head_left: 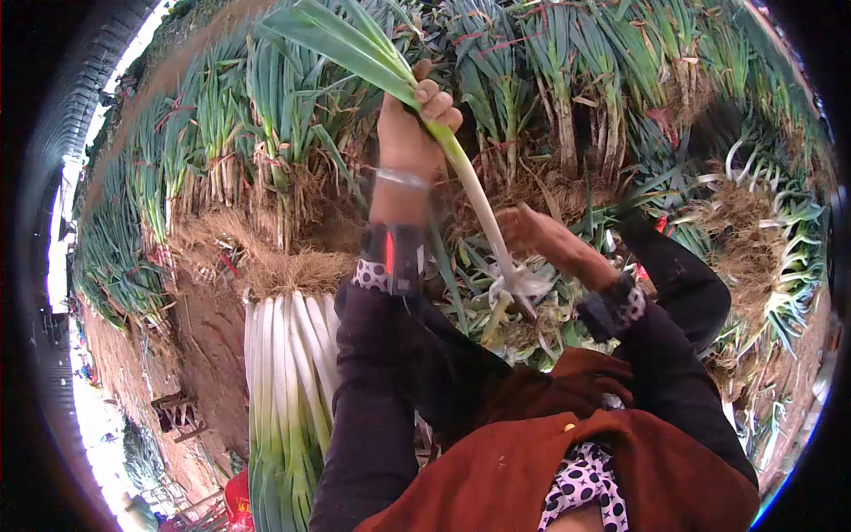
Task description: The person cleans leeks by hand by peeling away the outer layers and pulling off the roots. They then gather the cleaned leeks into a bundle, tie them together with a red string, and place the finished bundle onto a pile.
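Note:
My left hand (417,133) is wrapped round a long leek (476,191) near its green top, holding it up at a slant. The leek's white stalk runs down to the right, its lower end over a heap of peeled scraps (532,332). Beside the stalk, my right hand (536,232) is raised, partly blurred; its fingers look spread, with nothing visible in them. To the left of my left forearm lies a row of cleaned leeks (288,355), white stalks with roots at the top of the row.
Bundles of unpeeled leeks (567,80) stand across the back and down the left (168,160). More leeks (793,257) lie curved round a root pile (736,235) at the right. A red bag (238,501) is at the lower left.

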The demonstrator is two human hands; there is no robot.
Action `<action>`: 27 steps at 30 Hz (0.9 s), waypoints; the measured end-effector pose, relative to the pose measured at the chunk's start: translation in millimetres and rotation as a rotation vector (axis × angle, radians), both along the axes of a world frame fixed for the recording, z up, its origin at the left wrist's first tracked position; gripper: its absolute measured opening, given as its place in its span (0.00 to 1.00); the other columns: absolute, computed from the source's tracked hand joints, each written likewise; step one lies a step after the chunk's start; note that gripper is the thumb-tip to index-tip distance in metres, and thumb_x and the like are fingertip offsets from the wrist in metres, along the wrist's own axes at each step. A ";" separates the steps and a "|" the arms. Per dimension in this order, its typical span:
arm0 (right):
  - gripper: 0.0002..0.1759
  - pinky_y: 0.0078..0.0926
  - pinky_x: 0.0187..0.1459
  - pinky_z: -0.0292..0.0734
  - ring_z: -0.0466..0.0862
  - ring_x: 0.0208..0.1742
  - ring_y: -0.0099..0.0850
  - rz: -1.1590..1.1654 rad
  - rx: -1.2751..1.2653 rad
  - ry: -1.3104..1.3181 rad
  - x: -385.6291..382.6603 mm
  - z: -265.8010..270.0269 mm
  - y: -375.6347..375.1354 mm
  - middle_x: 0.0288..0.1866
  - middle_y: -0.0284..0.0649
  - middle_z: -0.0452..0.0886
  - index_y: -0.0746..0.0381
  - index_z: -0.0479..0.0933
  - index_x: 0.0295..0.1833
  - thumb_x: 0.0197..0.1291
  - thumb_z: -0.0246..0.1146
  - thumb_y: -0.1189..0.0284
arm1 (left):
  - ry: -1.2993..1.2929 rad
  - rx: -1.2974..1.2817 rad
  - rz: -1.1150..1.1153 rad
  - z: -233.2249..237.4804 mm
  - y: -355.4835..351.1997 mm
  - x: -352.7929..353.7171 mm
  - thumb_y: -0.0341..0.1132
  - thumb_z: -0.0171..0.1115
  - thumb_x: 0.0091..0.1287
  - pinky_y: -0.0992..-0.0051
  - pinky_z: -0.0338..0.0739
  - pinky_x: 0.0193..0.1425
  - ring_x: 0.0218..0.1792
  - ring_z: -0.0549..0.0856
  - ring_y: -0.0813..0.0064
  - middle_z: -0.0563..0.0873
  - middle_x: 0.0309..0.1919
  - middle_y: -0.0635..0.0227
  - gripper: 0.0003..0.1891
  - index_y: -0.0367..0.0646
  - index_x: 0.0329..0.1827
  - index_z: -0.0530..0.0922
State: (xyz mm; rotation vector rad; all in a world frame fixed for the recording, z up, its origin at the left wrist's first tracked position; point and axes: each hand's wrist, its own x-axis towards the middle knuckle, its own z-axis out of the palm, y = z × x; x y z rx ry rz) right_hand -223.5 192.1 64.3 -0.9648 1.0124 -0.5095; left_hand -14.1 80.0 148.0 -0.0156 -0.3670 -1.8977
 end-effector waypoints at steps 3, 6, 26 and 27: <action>0.23 0.22 0.46 0.70 0.75 0.44 0.24 0.201 -0.198 -0.054 -15.7 9.7 46.7 0.45 0.35 0.76 0.64 0.65 0.60 0.68 0.46 0.58 | -0.070 0.110 0.093 -1.1 -6.2 6.5 0.44 0.44 0.70 0.78 0.63 0.27 0.21 0.68 0.82 0.70 0.20 0.77 0.15 0.42 0.41 0.72; 0.21 0.20 0.43 0.70 0.74 0.41 0.22 0.215 -0.331 0.048 -20.3 22.1 70.4 0.41 0.34 0.76 0.64 0.67 0.57 0.69 0.44 0.60 | -0.337 0.327 0.313 -10.4 -23.2 10.6 0.49 0.40 0.72 0.76 0.66 0.28 0.21 0.69 0.79 0.70 0.22 0.73 0.18 0.44 0.36 0.69; 0.17 0.21 0.25 0.61 0.64 0.23 0.20 -0.023 -0.044 0.380 -100.8 134.6 161.4 0.20 0.29 0.65 0.62 0.68 0.31 0.68 0.42 0.63 | -0.600 0.573 0.235 -105.3 -59.0 -22.6 0.48 0.41 0.71 0.78 0.60 0.18 0.14 0.61 0.79 0.63 0.13 0.74 0.20 0.41 0.28 0.66; 0.17 0.21 0.25 0.61 0.64 0.23 0.20 -0.025 -0.048 0.382 -103.1 136.8 167.3 0.20 0.29 0.65 0.62 0.68 0.31 0.68 0.42 0.63 | -0.606 0.603 0.201 -101.5 -52.8 -29.6 0.47 0.41 0.71 0.78 0.60 0.18 0.14 0.62 0.78 0.63 0.13 0.74 0.19 0.40 0.28 0.66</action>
